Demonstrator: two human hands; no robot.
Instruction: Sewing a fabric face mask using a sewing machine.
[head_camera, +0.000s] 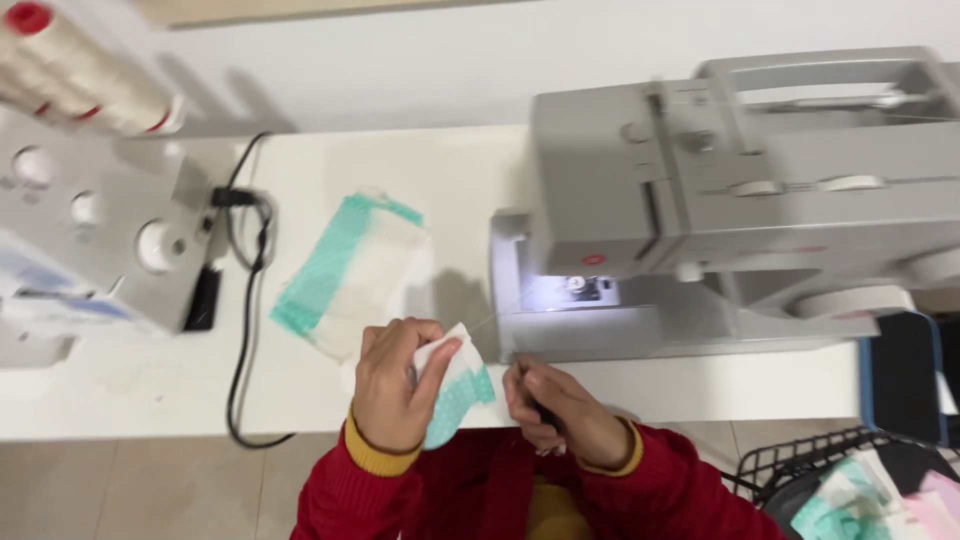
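Left hand (395, 385): closed on white-and-teal fabric piece (455, 390), 6 o'clock at table (120, 385) edge | Right hand (550, 405): fingers pinched shut, contents indiscernible | Sewing machine (740, 190): 2 o'clock | Fabric stack (350, 270): 11 o'clock

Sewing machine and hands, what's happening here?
A person in red sleeves sits at a white table. Their left hand holds a small white and teal fabric piece. Their right hand pinches something thin and dark beside it; a fine thread runs up toward the grey sewing machine, whose light is on. A stack of similar pieces lies on the table, and more sit in a black wire basket at the right.
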